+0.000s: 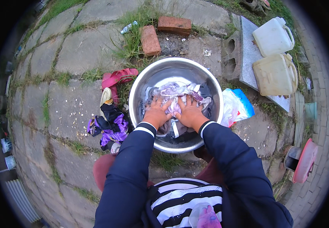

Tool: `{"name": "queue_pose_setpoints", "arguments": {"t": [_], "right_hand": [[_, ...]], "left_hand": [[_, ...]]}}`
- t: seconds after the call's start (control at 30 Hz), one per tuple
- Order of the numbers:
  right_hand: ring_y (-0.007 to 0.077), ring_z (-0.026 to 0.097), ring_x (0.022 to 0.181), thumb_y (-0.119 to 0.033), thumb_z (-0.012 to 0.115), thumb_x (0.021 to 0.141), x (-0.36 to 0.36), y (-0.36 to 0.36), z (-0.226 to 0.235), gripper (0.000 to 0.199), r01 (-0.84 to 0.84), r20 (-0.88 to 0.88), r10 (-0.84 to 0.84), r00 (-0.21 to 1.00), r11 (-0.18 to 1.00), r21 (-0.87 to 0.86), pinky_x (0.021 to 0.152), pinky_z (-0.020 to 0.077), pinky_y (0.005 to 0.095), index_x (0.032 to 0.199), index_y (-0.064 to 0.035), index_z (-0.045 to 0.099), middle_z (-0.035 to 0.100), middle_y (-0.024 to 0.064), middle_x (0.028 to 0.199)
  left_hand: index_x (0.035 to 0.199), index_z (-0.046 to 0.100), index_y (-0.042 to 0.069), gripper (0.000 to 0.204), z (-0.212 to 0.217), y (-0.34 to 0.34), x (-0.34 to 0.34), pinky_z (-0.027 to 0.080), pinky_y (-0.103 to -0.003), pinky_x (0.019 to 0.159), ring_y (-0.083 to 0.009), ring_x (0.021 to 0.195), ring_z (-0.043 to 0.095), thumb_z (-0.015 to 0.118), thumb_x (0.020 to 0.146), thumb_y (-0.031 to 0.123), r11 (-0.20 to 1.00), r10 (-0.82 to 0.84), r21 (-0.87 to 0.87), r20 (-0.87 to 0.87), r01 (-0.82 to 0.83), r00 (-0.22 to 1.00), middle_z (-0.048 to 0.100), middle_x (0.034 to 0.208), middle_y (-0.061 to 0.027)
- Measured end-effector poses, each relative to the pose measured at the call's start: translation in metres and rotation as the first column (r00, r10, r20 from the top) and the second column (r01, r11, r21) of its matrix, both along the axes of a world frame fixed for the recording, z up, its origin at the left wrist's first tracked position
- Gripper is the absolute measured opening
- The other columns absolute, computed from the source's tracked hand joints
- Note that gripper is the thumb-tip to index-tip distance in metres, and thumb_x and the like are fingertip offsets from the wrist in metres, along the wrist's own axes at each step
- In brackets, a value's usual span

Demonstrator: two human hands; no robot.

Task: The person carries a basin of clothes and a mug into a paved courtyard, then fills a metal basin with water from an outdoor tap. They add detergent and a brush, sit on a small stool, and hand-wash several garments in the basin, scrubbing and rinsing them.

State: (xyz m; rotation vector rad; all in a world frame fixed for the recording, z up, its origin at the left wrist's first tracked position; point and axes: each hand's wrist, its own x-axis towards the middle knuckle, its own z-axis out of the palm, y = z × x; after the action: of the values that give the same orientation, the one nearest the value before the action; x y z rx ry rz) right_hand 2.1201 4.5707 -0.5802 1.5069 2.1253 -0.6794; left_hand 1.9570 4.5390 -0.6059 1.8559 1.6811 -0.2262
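Observation:
A wide steel basin (141, 81) stands on the paved ground in front of me, holding water and wet cloth. My left hand (156, 112) and my right hand (188, 113) press side by side on a bunched pale lilac and white garment (175, 92) in the middle of the basin. Both hands grip folds of that cloth, fingers pointing away from me. Darker cloth lies under the garment at the basin's right side. My dark blue sleeves with white cuffs reach in from the lower edge.
A heap of purple and black clothes (110, 125) lies left of the basin, beside pink sandals (116, 78). Two bricks (160, 32) sit behind. A white and blue bag (236, 106), two plastic jerrycans (274, 57) on a concrete block, and a pink-lidded pot (303, 159) are to the right.

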Motion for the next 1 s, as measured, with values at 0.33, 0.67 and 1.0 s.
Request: {"name": "queue_pose_setpoints", "arguments": {"t": [0.33, 0.67, 1.0], "right_hand": [[0.0491, 0.02, 0.134, -0.05, 0.046, 0.088, 0.003, 0.003, -0.011, 0.079, -0.035, 0.003, 0.035, 0.999, 0.999, 0.012, 0.103, 0.025, 0.0614, 0.15, -0.0181, 0.009, 0.002, 0.0252, 0.152], [0.0384, 0.046, 0.121, -0.043, 0.069, 0.075, 0.026, 0.075, 0.049, 0.073, 0.213, -0.262, -0.191, 0.946, 0.975, 0.06, 0.099, 0.0405, 0.0432, 0.134, -0.0093, 0.044, 0.044, 0.0246, 0.133], [0.0244, 0.062, 0.093, -0.017, 0.079, 0.062, -0.005, 0.054, -0.013, 0.057, 0.407, -0.576, -0.401, 0.712, 0.905, -0.127, 0.086, 0.0457, 0.0306, 0.112, -0.0039, 0.054, 0.064, 0.0109, 0.091]], "left_hand": [[0.146, 0.021, 0.038, 0.068, 0.007, 0.004, 0.003, 0.017, -0.061, 0.107, -0.036, 0.143, 0.005, 0.052, 0.087, 0.052, 0.998, -0.048, -0.031, -0.07, 0.046, 0.996, 0.006, 0.155, -0.014], [0.135, 0.045, 0.016, 0.061, 0.012, 0.011, -0.041, 0.034, -0.042, 0.104, -0.0391, 0.126, 0.04, 0.068, 0.08, 0.028, 0.932, 0.185, 0.234, 0.346, -0.275, 0.92, 0.038, 0.139, -0.0225], [0.12, 0.057, 0.009, 0.055, -0.003, 0.004, -0.024, 0.049, -0.037, 0.084, -0.0356, 0.093, 0.063, 0.072, 0.068, 0.017, 0.803, 0.535, 0.024, 0.411, -0.595, 0.738, 0.065, 0.1, -0.0218]]}}
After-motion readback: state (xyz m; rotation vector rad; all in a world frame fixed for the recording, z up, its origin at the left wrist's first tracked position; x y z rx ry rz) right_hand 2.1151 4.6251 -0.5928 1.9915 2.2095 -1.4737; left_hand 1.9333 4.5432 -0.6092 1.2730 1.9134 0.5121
